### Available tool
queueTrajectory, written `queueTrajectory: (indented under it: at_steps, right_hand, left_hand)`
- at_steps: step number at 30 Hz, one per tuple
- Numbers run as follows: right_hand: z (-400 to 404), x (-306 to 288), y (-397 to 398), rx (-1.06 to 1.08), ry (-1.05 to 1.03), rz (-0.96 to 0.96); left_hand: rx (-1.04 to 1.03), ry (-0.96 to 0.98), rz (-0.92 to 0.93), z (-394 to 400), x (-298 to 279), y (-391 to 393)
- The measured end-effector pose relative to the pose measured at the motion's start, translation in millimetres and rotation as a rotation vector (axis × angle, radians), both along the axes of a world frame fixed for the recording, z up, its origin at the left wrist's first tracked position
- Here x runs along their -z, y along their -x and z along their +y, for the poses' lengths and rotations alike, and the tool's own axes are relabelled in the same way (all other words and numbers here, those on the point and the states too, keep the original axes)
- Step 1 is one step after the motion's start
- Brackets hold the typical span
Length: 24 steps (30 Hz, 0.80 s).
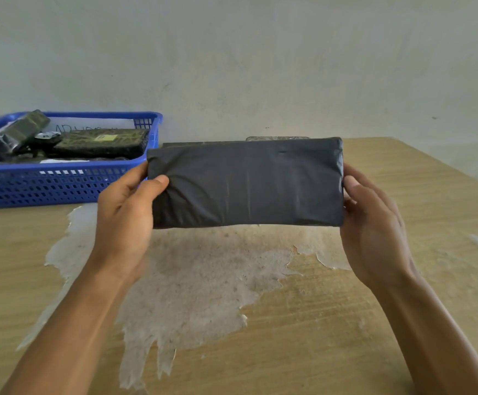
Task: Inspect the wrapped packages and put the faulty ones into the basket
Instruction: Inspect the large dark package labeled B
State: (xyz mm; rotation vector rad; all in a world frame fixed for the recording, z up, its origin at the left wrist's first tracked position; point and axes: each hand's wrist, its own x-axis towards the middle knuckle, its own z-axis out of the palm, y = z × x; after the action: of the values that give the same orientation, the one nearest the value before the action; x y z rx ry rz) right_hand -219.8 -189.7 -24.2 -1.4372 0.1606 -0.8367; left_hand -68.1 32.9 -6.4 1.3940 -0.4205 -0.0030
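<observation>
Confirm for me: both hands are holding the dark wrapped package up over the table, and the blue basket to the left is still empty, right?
Not quite. The head view shows the blue basket already holds several dark wrapped packages, one with a yellow label. The rest stands: the left hand and right hand grip the ends of the dark package above the table.

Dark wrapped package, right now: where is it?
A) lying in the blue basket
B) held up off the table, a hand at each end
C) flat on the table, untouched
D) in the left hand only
B: the dark wrapped package is clear of the table, with the left hand gripping its left end and the right hand its right end; the blue basket stands apart at the left.
</observation>
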Motion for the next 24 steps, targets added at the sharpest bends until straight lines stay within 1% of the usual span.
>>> queueTrajectory:
  at_steps: [2,6,9,11,13,15,17,20,22,24]
  right_hand:
    - [-0.4,-0.8,-0.3,-0.006,-0.077,-0.018]
    - [-5.7,-0.1,1.6,-0.063,-0.128,-0.080]
    - [-8.6,-0.8,1.8,-0.235,-0.272,-0.077]
    - [-3.2,-1.7,2.4,-0.420,-0.277,-0.080]
    - [3.9,-4.1,2.9,-0.526,-0.289,-0.090]
    - [8.5,-5.9,3.0,-0.591,-0.321,-0.132]
    - [13.4,-8.5,1.6,-0.617,-0.328,-0.164]
    - [20.2,-11.0,-2.3,-0.547,-0.381,-0.190]
    - [25.6,-13.1,-5.5,-0.508,-0.387,-0.211]
    - [30.7,-14.6,-9.0,-0.458,-0.357,-0.201]
  left_hand:
    - [0.014,0.018,0.069,-1.3,2.1,-2.1]
    - [0.048,0.044,0.159,-5.8,10.9,-5.9]
    - [0.079,0.060,0.201,-11.4,17.6,-7.0]
    - [0.118,0.073,0.219,-18.0,18.8,-4.0]
    - [0.143,0.069,0.202,-24.8,20.6,-0.2]
    - [0.108,0.014,0.140,-29.1,24.0,0.8]
    - [0.046,-0.097,0.035,-30.0,25.3,2.0]
    - [-0.002,-0.225,-0.067,-28.9,20.4,10.9]
    - [0.009,-0.242,-0.178,-25.7,11.4,23.8]
    - [0.093,-0.194,-0.323,-22.5,-0.8,40.2]
